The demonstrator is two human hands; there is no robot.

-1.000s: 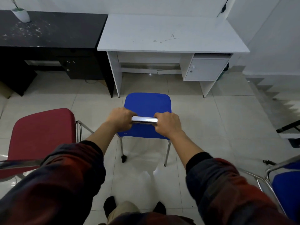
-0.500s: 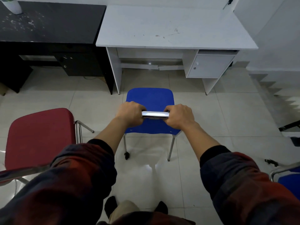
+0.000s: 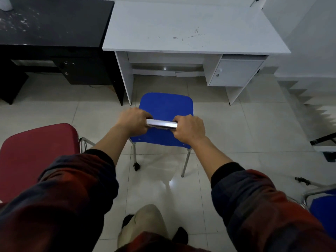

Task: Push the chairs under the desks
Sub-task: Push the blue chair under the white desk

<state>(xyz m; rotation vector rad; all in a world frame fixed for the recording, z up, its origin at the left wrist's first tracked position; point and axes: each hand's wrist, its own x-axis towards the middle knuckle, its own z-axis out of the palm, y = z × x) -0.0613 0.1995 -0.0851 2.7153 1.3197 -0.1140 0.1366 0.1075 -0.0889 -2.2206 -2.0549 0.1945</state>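
Observation:
A blue chair (image 3: 166, 106) with chrome legs stands on the tiled floor just in front of the white desk (image 3: 189, 28), its seat's front edge near the desk's opening. My left hand (image 3: 133, 120) and my right hand (image 3: 190, 129) both grip the chrome top bar of the chair's back (image 3: 161, 125), one at each end. A red chair (image 3: 36, 148) stands at my left, facing the black desk (image 3: 52, 22).
Another blue chair (image 3: 322, 208) with a chrome frame is at the lower right edge. The white desk has a small cupboard (image 3: 234, 72) on its right side. Steps (image 3: 309, 99) rise along the right wall. My feet show at the bottom.
The blue chair has moved forward toward the white desk with both hands on its back bar, and I have stepped after it. The desks look closer.

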